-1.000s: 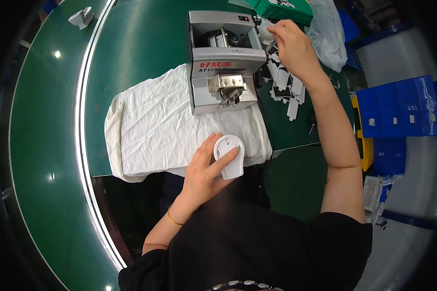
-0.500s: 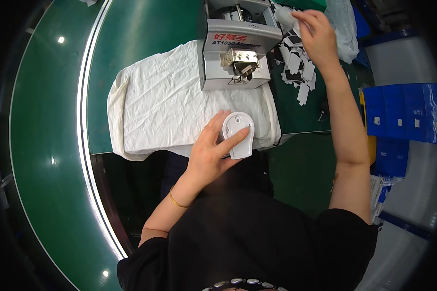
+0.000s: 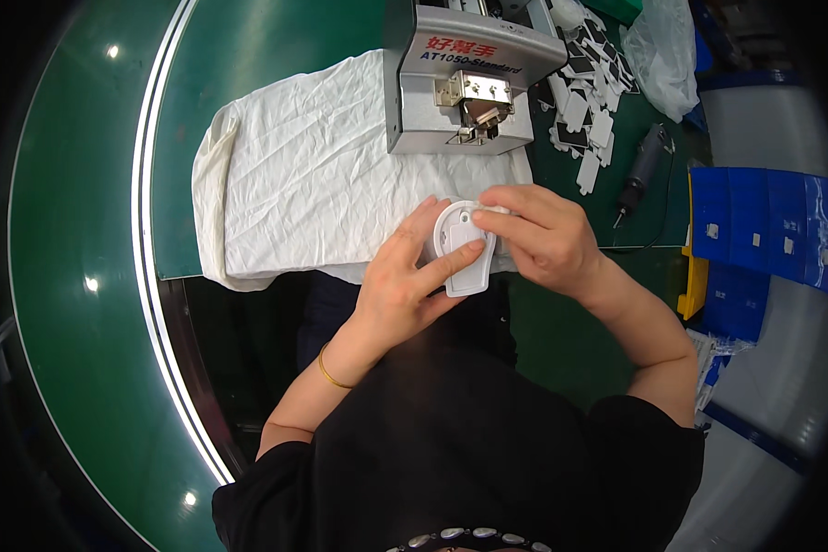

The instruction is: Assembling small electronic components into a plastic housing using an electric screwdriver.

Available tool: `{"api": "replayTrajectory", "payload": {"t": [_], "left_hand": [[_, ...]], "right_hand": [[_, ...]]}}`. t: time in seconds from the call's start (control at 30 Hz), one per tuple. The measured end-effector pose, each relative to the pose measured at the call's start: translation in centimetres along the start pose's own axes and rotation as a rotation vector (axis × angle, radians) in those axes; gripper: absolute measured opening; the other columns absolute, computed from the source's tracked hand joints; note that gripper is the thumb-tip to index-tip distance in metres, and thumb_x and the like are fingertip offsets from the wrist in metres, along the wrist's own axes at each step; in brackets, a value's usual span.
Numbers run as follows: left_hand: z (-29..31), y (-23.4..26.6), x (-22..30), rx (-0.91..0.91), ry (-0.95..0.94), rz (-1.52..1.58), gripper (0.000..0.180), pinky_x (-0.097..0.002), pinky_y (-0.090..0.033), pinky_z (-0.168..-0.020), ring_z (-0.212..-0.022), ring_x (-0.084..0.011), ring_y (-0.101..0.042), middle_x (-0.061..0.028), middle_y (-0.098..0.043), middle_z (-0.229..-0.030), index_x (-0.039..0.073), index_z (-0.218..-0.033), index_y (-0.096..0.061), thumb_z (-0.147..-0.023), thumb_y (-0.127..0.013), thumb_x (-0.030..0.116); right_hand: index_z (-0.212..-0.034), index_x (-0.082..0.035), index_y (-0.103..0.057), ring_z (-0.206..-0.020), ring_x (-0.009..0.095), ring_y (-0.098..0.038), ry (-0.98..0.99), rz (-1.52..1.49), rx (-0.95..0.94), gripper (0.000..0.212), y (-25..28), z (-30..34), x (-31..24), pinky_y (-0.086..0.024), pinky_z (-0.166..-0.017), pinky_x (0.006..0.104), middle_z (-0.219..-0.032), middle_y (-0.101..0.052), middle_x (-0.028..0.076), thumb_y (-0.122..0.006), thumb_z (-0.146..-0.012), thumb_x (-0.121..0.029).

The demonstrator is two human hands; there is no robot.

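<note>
A white plastic housing (image 3: 470,276), rounded at its far end and narrower toward me, is gripped in my left hand (image 3: 391,285). The left thumb lies across its recessed inner face, with the other fingers behind its left side. Pinched together, the fingertips of my right hand (image 3: 554,241) meet the housing's far right rim, beside a small round hole. Whatever lies between those fingertips is too small and covered to make out. Both hands are just above the near edge of a white cloth (image 3: 294,184).
Behind the hands stands a grey tabletop machine (image 3: 465,115) with a metal fitting. Loose white and black flat pieces (image 3: 575,110) are piled to its right, near a clear plastic bag (image 3: 664,60). A dark electric screwdriver (image 3: 642,170) lies by them; blue bins (image 3: 764,221) stand far right.
My right hand has come back from the far right pile to the housing in my left hand. The electric screwdriver now shows fully. The whole view has shifted slightly.
</note>
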State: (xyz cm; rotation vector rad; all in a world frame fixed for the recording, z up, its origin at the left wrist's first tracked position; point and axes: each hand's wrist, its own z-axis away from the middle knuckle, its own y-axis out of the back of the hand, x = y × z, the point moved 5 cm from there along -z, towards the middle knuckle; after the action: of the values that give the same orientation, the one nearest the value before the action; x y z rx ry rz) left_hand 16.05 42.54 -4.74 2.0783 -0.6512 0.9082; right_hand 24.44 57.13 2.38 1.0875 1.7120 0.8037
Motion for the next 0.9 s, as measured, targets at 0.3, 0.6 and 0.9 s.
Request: {"api": "replayTrajectory", "payload": {"t": [0.3,0.6,0.9], "left_hand": [[-0.1,0.2,0.2,-0.006,0.021,0.017,0.068,-0.045,-0.051,-0.097,-0.127,-0.0411,-0.053,-0.0167,-0.053,-0.136,0.024,-0.122,-0.069,-0.058,-0.086,0.01],[0.1,0.1,-0.4,0.084,0.034,0.115,0.086,-0.0442,-0.05,-0.099,-0.125,-0.0395,-0.055,-0.0182,-0.056,-0.135,0.01,-0.138,-0.051,-0.059,-0.087,0.005],[0.4,-0.2,-0.5,0.129,0.001,0.123,0.111,-0.0433,-0.05,-0.1,-0.123,-0.0382,-0.057,-0.0222,-0.057,-0.134,0.003,-0.151,-0.023,-0.063,-0.09,0.009]], "right_hand": [[-0.103,-0.002,-0.07,-0.082,0.029,-0.067,0.008,-0.036,0.034,0.039,-0.7,-1.0,-0.1,-0.055,-0.068,0.0345,-0.102,-0.067,0.013,-0.065,-0.068,0.012],[-0.104,-0.001,-0.069,-0.085,0.028,-0.065,-0.192,-0.085,-0.158,0.038,0.3,3.7,-0.7,-0.054,-0.072,0.0347,-0.101,-0.065,0.013,-0.065,-0.069,0.014],[-0.104,-0.001,-0.068,-0.083,0.03,-0.065,-0.047,-0.106,-0.056,0.033,-1.0,5.0,-4.5,-0.056,-0.07,0.0372,-0.098,-0.063,0.012,-0.067,-0.073,0.007]]}}
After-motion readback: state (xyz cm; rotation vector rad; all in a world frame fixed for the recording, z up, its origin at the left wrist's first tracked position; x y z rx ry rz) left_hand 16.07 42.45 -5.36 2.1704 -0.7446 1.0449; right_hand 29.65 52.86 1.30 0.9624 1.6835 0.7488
